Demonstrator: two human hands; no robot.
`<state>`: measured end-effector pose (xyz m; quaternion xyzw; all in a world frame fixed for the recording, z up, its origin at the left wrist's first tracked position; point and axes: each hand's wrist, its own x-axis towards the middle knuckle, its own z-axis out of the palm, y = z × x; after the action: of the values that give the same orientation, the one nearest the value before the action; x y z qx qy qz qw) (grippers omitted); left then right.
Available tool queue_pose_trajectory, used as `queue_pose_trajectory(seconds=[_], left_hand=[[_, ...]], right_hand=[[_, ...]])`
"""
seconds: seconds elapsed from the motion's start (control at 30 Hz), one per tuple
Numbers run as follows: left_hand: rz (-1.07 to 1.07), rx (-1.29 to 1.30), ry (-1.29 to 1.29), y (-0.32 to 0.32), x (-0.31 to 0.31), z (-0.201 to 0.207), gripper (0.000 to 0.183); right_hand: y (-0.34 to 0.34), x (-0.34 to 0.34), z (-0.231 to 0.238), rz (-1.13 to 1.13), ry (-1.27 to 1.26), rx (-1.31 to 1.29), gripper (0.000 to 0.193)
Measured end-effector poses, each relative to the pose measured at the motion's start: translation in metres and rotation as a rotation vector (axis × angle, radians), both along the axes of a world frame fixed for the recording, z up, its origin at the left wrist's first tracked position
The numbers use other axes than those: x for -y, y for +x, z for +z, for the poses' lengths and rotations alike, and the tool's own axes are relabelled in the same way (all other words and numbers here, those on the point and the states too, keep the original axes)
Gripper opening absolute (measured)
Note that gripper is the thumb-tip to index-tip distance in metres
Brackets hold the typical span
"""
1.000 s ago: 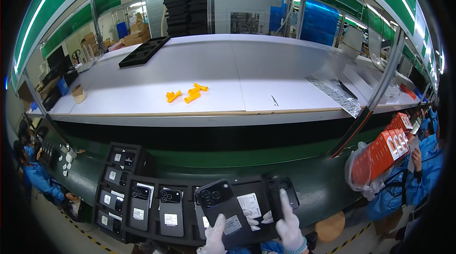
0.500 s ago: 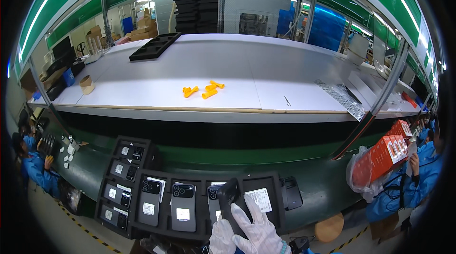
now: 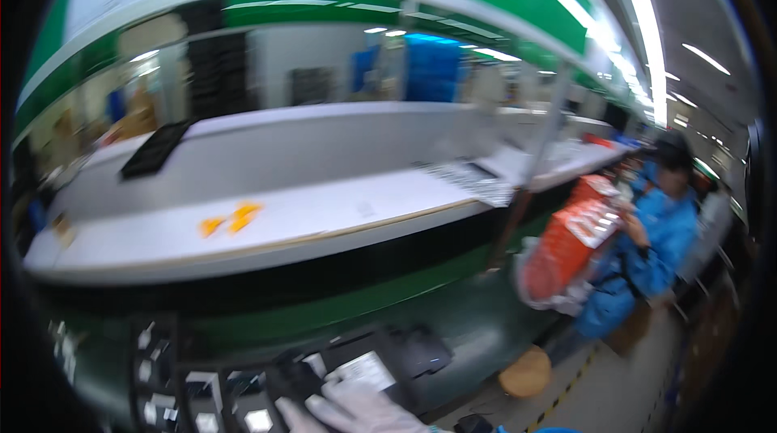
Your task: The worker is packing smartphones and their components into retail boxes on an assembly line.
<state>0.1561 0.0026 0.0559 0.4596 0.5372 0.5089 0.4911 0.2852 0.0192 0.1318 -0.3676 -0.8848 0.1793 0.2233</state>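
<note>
My right hand (image 3: 368,410), in a white glove, reaches over the black tray at the lower edge, its fingers stretched forward but smeared by motion. A pale gloved shape (image 3: 296,417) beside it may be my left hand; its fingers cannot be made out. Just beyond the gloves is a dark, blurred object (image 3: 298,382); whether either hand grips it is unclear. Phones with white labels, one dark phone (image 3: 247,401) among them, lie in the black tray (image 3: 387,350). A large white label (image 3: 364,370) lies in the tray beyond my right hand.
A flat black item (image 3: 422,352) lies right of the tray on the green bench (image 3: 486,312). Orange pieces (image 3: 235,218) sit on the white shelf (image 3: 340,198). At right, a co-worker in blue (image 3: 668,218) stands by red boxes (image 3: 566,227). A round stool (image 3: 524,372) stands below.
The view has swung right and blurred, so the bench and trays appear farther left and lower. My gloves now show lower in the picture. The dark object is less distinct.
</note>
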Motion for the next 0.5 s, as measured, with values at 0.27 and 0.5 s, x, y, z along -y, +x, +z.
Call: queue_pose_trajectory(seconds=[0.27, 0.5], left_hand=[[0.001, 0.125, 0.057, 0.014, -0.026, 0.016, 0.045], [-0.081, -0.194, 0.105, 0.021, -0.008, 0.049, 0.055]], right_hand=[[0.02, 0.033, -0.014, -0.304, -0.4, -0.838, 0.05], [0.051, 0.035, -0.113, -0.658, -0.447, -1.42, 0.03]])
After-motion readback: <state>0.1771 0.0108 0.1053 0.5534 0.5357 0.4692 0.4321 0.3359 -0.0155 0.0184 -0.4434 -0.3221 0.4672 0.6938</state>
